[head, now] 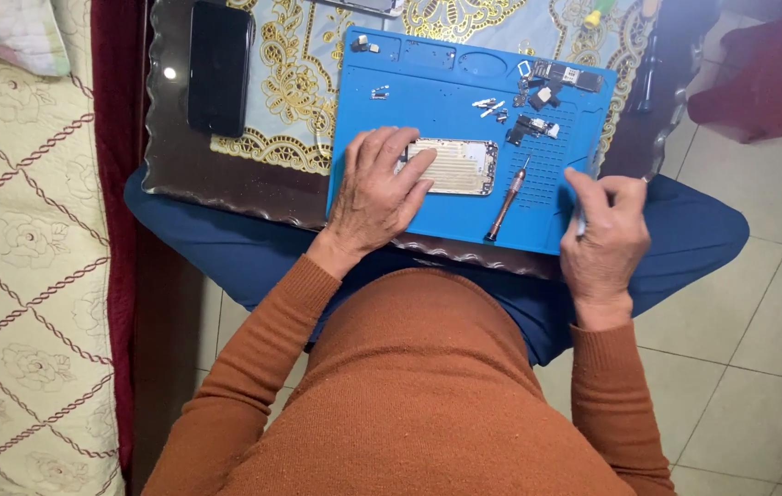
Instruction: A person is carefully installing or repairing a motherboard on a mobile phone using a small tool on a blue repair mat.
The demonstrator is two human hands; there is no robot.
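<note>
A blue work mat (428, 101) lies on a glass-topped table. My left hand (377, 193) rests flat on an opened phone housing (460, 167) in the middle of the mat, fingers spread over its left end. My right hand (604, 237) is at the mat's right front corner, fingers closed around a thin metal tool (581, 220), likely tweezers. A small screwdriver (508, 197) lies on the mat between my hands. Several tiny phone parts and screws (538, 96) are scattered at the mat's far right.
A black phone (219, 66) lies face up at the table's left. A gold-patterned cloth (294, 92) sits under the glass. A quilted bed (23, 257) runs along the left. A dark red cushion (768, 78) is at the far right on a tiled floor.
</note>
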